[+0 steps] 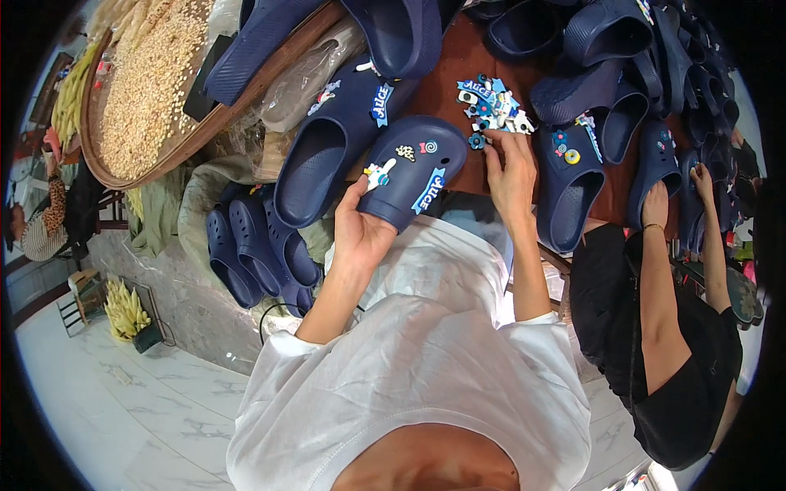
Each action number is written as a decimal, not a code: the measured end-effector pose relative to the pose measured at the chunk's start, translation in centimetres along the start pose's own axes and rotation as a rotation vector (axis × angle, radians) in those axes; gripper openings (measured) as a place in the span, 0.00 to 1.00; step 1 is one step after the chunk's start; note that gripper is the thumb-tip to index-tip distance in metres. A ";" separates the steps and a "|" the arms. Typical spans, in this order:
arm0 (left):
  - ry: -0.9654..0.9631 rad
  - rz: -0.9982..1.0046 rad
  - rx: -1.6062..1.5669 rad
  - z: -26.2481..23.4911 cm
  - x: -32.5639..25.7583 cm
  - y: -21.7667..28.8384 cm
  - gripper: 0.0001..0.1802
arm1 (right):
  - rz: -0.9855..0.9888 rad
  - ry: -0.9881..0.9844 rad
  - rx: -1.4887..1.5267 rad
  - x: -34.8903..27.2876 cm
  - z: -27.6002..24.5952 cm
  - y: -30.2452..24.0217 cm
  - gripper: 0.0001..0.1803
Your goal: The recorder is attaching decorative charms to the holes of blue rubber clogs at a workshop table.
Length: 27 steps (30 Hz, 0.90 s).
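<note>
My left hand (363, 231) grips a navy foam clog (422, 159) by one end, thumb on top. Blue, white and pink charms decorate its upper, one a light-blue banner with lettering. At the near edge of a heap of loose shoe charms (494, 105), the fingers of my right hand (513, 176) are bent together; whatever lies between the tips is too small to make out. Left of the held clog lies another decorated navy clog (315, 164). A third decorated clog (569, 184) rests to the right of my right hand.
Many more navy clogs (610, 33) crowd the reddish-brown table (458, 61). Several hang or stand at lower left (250, 245). A round tray (102, 168) of pale grains is at far left. Close on my right, a person in black (696, 360) handles clogs.
</note>
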<state>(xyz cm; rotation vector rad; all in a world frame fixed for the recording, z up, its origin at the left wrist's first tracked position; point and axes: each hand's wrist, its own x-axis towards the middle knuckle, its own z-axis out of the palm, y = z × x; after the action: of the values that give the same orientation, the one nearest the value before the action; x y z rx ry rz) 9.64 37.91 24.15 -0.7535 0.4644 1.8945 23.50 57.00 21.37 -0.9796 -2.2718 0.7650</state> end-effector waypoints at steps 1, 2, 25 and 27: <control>-0.008 -0.019 -0.022 0.0 0.0 0.1 0.22 | 0.001 -0.002 -0.001 0.0 0.0 0.0 0.14; -0.017 -0.038 -0.044 -0.1 0.1 0.3 0.22 | -0.007 -0.019 -0.013 0.1 0.0 -0.1 0.14; -0.141 0.057 0.102 0.4 0.9 -1.0 0.28 | 0.095 -0.157 0.369 -2.2 -1.5 -5.6 0.06; -0.131 0.088 0.143 0.4 0.7 -1.1 0.28 | 0.109 -0.083 0.380 -3.0 -0.7 -4.9 0.06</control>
<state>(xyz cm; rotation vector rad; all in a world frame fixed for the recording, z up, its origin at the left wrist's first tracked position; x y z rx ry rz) 10.34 39.11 23.95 -0.5189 0.5516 1.9547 23.43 52.06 24.40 -0.9063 -2.0451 1.2496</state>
